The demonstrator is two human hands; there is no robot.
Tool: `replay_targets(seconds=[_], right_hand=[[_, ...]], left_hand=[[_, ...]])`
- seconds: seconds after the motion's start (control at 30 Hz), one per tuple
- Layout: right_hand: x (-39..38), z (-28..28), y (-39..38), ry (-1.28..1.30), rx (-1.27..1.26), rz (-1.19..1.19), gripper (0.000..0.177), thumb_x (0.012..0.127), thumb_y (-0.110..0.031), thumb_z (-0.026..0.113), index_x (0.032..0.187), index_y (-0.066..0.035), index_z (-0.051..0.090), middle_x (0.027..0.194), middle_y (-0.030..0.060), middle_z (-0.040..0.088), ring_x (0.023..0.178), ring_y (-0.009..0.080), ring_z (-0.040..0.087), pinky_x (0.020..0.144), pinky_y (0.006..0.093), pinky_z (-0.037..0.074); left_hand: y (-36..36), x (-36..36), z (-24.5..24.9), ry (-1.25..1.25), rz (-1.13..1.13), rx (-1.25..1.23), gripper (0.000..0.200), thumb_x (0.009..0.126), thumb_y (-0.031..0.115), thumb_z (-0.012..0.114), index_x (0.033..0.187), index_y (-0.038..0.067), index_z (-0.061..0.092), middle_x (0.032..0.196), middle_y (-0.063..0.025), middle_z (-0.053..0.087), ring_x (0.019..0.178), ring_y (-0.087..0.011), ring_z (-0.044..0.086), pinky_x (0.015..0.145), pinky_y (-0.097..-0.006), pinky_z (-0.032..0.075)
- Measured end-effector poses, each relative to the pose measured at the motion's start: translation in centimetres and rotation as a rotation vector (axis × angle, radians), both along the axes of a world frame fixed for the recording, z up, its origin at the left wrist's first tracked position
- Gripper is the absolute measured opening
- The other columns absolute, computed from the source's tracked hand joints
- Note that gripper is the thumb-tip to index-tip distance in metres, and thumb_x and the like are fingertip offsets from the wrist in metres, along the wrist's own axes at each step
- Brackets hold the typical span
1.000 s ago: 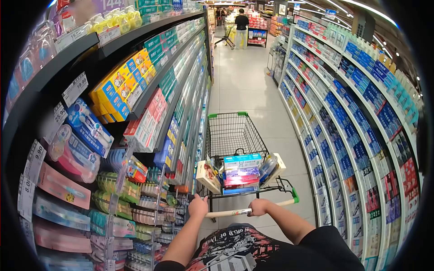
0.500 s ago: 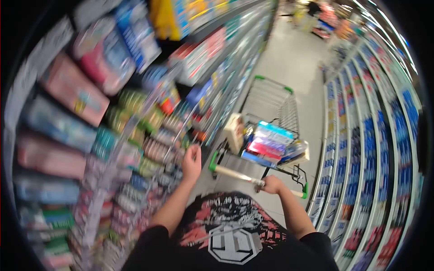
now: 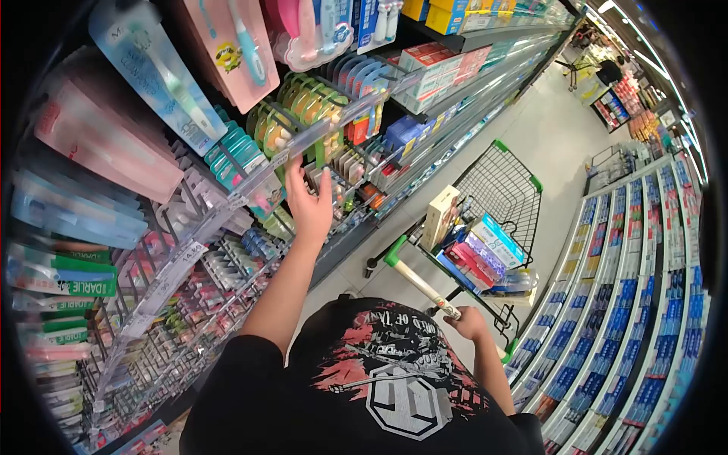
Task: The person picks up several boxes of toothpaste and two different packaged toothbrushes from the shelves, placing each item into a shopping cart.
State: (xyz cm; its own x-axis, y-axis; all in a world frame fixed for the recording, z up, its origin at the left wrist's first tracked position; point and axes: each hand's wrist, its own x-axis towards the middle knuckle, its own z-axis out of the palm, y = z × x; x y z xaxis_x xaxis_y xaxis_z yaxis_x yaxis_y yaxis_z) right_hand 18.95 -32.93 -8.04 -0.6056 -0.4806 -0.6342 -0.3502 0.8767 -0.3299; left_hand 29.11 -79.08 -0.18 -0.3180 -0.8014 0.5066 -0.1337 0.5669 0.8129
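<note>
My left hand [image 3: 309,199] is raised at the left shelf, its thumb and fingers apart, with nothing seen between them. Its fingertips are by the clear label rail [image 3: 303,139], just below hanging green and yellow packs [image 3: 312,102]. Whether they touch the rail is hard to tell. My right hand [image 3: 472,324] is wrapped round the pale handle [image 3: 425,287] of a green-cornered shopping cart [image 3: 497,186]. Inside the cart are a cream box [image 3: 440,218], a blue and white box [image 3: 497,236] and a pink pack [image 3: 472,265].
Toothbrush packs [image 3: 163,80] hang in rows along the left shelf, with red and white boxes [image 3: 432,72] farther on. A long shelf of blue packs [image 3: 629,303] curves along the right. Farther up the aisle stands a display [image 3: 610,106].
My left hand has reached up and forward to the shelf rail, and its fingers have spread. The view has turned left, so the cart appears farther right. My right hand stays on the handle.
</note>
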Motion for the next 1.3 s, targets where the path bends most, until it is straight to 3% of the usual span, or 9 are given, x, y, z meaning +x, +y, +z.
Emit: replay_targets(seconds=[0.2, 0.23, 0.33, 0.43, 0.5, 0.8, 1.0, 1.1, 1.3], right_hand=[[0.4, 0.1, 0.1, 0.022, 0.064, 0.047, 0.042, 0.086, -0.05, 0.071, 0.099, -0.011, 0.077, 0.094, 0.02, 0.074, 0.091, 0.0389, 0.071, 0.084, 0.0486, 0.056], [0.4, -0.6, 0.3, 0.03, 0.067, 0.07, 0.043, 0.086, -0.051, 0.07, 0.101, -0.012, 0.076, 0.096, 0.0199, 0.074, 0.092, 0.0389, 0.071, 0.085, 0.049, 0.055], [0.1, -1.0, 0.1, -0.027, 0.057, 0.066, 0.045, 0.088, -0.053, 0.067, 0.105, -0.012, 0.075, 0.098, 0.0194, 0.074, 0.092, 0.04, 0.07, 0.086, 0.0492, 0.055], [0.4, -0.1, -0.7, -0.057, 0.071, 0.047, 0.046, 0.089, -0.053, 0.066, 0.106, -0.011, 0.075, 0.099, 0.0191, 0.074, 0.093, 0.0394, 0.07, 0.085, 0.049, 0.055], [0.6, -0.4, -0.7, -0.065, 0.06, 0.03, 0.045, 0.09, -0.053, 0.065, 0.106, -0.012, 0.075, 0.1, 0.0181, 0.074, 0.095, 0.0385, 0.07, 0.086, 0.0489, 0.055], [1.5, -0.8, -0.5, -0.033, 0.047, 0.036, 0.039, 0.09, -0.049, 0.065, 0.102, -0.013, 0.075, 0.096, 0.0159, 0.075, 0.093, 0.0377, 0.071, 0.085, 0.0494, 0.056], [2.0, -1.3, -0.2, 0.002, 0.04, 0.01, 0.032, 0.087, -0.044, 0.065, 0.099, -0.016, 0.075, 0.093, 0.0168, 0.074, 0.089, 0.0396, 0.07, 0.083, 0.0513, 0.055], [2.2, -0.4, -0.5, 0.005, 0.058, 0.01, 0.032, 0.087, -0.044, 0.064, 0.098, -0.015, 0.074, 0.092, 0.0168, 0.074, 0.089, 0.0394, 0.07, 0.082, 0.0516, 0.056], [2.2, -0.7, -0.7, -0.023, 0.075, 0.008, 0.04, 0.087, -0.051, 0.067, 0.098, -0.013, 0.074, 0.094, 0.015, 0.075, 0.091, 0.0369, 0.071, 0.083, 0.0495, 0.057]], left_hand=[[-3.7, -4.5, -2.8, 0.099, 0.045, 0.072, 0.041, 0.098, 0.015, 0.071, 0.127, -0.007, 0.054, 0.123, -0.0183, 0.063, 0.115, -0.0264, 0.061, 0.103, -0.0384, 0.047], [-3.7, -5.1, -1.8, 0.187, 0.034, 0.123, 0.042, 0.095, 0.025, 0.075, 0.121, -0.006, 0.061, 0.118, -0.0206, 0.065, 0.11, -0.0319, 0.062, 0.1, -0.0425, 0.047], [-4.4, -6.4, -1.6, 0.169, 0.052, 0.179, 0.039, 0.098, 0.026, 0.072, 0.118, -0.006, 0.062, 0.112, -0.0192, 0.07, 0.101, -0.031, 0.066, 0.094, -0.0423, 0.05], [-4.3, -6.7, 0.0, 0.156, -0.011, 0.215, 0.038, 0.102, 0.025, 0.065, 0.115, -0.01, 0.063, 0.104, -0.0187, 0.07, 0.09, -0.0268, 0.067, 0.076, -0.0386, 0.053], [-4.3, -6.9, 0.8, 0.102, -0.026, 0.23, 0.035, 0.106, 0.025, 0.06, 0.112, -0.009, 0.062, 0.104, -0.0152, 0.067, 0.093, -0.0245, 0.063, 0.085, -0.0375, 0.05], [-6.9, -8.4, -3.2, 0.263, -0.152, 0.271, 0.035, 0.109, 0.022, 0.052, 0.122, -0.01, 0.059, 0.116, -0.0201, 0.068, 0.1, -0.025, 0.064, 0.09, -0.0374, 0.05], [-4.4, -7.3, -2.2, 0.211, -0.177, 0.284, 0.033, 0.11, 0.021, 0.048, 0.127, -0.007, 0.054, 0.109, -0.0151, 0.066, 0.099, -0.0188, 0.063, 0.088, -0.0321, 0.049], [-2.8, -7.4, -0.8, 0.362, -0.242, 0.42, 0.034, 0.111, 0.021, 0.047, 0.132, -0.005, 0.048, 0.107, -0.0115, 0.065, 0.097, -0.0157, 0.062, 0.085, -0.029, 0.049], [-1.2, -7.3, -2.1, 0.225, -0.519, 0.435, 0.032, 0.111, 0.02, 0.047, 0.133, -0.003, 0.048, 0.109, -0.0097, 0.066, 0.094, -0.0129, 0.063, 0.078, -0.026, 0.051]])
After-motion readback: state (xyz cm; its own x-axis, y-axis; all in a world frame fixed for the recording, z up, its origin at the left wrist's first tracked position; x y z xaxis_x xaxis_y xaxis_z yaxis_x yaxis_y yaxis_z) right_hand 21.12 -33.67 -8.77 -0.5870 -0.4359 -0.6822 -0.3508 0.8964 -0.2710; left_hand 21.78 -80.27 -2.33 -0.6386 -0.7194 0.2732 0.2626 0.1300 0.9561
